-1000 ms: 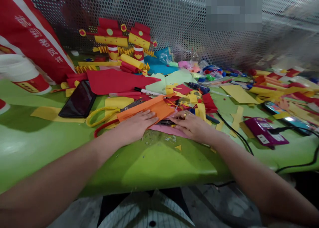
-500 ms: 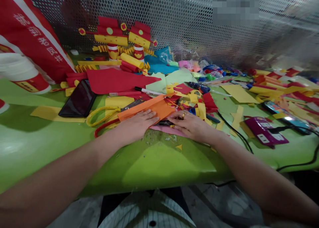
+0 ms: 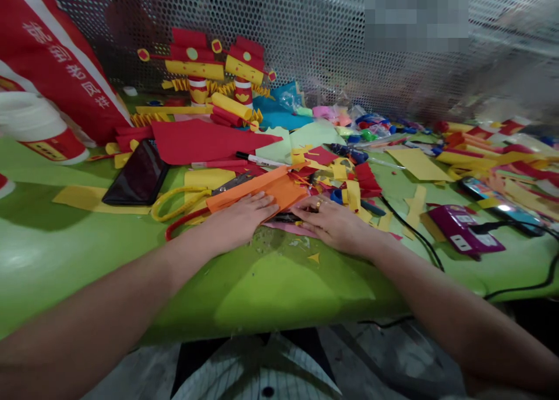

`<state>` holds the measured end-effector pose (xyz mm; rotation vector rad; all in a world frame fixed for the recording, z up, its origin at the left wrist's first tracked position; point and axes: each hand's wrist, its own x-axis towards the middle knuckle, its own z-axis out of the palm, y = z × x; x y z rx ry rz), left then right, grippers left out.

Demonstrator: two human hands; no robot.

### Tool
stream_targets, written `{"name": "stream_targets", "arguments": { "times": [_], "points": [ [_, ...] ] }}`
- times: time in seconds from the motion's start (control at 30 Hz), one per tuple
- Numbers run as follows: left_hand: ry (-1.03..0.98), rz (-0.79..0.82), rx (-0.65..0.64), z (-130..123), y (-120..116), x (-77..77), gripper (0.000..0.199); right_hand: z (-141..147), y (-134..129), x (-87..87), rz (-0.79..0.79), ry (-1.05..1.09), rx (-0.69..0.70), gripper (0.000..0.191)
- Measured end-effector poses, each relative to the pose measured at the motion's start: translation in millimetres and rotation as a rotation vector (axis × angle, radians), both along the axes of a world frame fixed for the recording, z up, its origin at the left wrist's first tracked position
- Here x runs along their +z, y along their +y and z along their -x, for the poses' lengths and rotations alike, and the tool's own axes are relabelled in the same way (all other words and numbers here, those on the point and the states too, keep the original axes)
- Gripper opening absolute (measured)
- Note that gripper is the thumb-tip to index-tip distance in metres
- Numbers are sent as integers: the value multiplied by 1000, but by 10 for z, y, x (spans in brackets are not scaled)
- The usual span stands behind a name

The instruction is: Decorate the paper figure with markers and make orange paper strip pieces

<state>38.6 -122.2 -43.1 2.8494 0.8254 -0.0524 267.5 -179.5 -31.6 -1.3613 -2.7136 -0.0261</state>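
Note:
On the green table, a folded sheet of orange paper lies over scissors and scraps. My left hand is flat on its near side, fingers stretched out to the right. At the paper's right end my right hand, a ring on one finger, has its thumb and fingertips closed on the edge; the exact grip is partly hidden. Scissors with yellow handles stick out at the left, beside a red handle. A dark object and pink paper show beneath the orange sheet.
Paper figures stand behind, near a red sheet and a marker. A black phone and paper cups are on the left. At right lie a purple box with a black cable and another phone.
My right hand has shifted very slightly left along the edge of the orange paper. My left hand and the paper stay in place.

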Motion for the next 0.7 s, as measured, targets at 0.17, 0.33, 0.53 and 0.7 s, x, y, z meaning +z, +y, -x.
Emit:
{"name": "stream_targets", "arguments": {
  "times": [0.17, 0.33, 0.53, 0.7],
  "points": [
    [20, 32, 16, -5, -12, 31, 61, 3, 26, 13, 39, -11, 42, 36],
    [14, 47, 21, -13, -13, 33, 61, 14, 25, 11, 10, -19, 23, 36],
    [-1, 65, 23, -6, -1, 11, 61, -4, 25, -3, 12, -19, 53, 35],
    [-61, 103, 24, -8, 50, 24, 56, -14, 11, -7, 12, -1, 25, 36]
  ]
}}
